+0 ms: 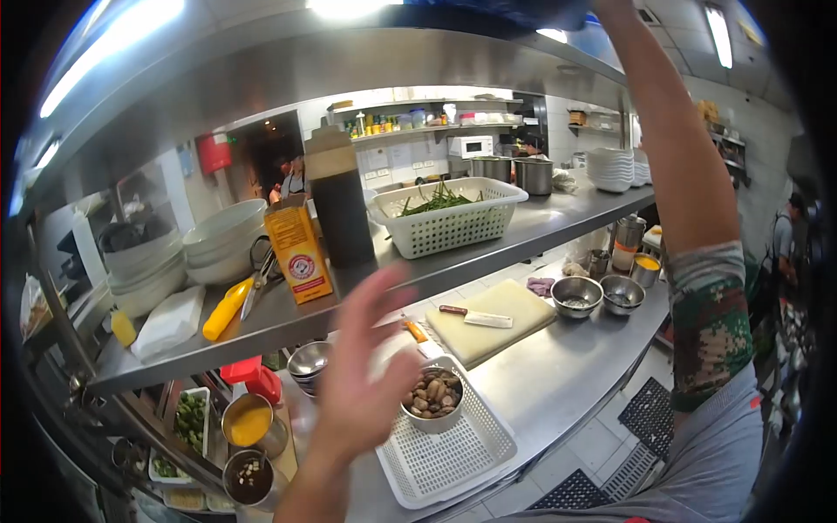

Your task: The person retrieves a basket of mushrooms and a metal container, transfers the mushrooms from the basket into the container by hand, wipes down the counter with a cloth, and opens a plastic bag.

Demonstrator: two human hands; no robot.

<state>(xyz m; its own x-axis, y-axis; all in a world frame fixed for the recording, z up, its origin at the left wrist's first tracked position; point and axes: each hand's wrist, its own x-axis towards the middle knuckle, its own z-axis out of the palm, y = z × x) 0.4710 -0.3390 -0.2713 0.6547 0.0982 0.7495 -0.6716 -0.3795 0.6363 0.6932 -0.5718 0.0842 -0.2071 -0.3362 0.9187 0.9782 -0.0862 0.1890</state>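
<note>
My left hand (pixel 370 370) is raised over the counter, fingers apart and a little blurred, and holds nothing. Just right of it, partly behind the fingers, a metal bowl (pixel 436 424) of brown pieces that look like mushrooms or clams stands in a white perforated tray (pixel 445 466). My right arm reaches up past the overhead shelf, and its hand is cut off by the top edge. Near that wrist, a dark blue thing (pixel 523 13) shows on top of the shelf; its kind is unclear.
A cleaver (pixel 478 317) lies on a cutting board (pixel 488 344). Along the middle shelf (pixel 558 213) stand a basket of green vegetables (pixel 453 218), a dark bottle (pixel 338 209), an orange box (pixel 299 248) and stacked bowls (pixel 227 240). Metal bowls (pixel 575 296) sit at right.
</note>
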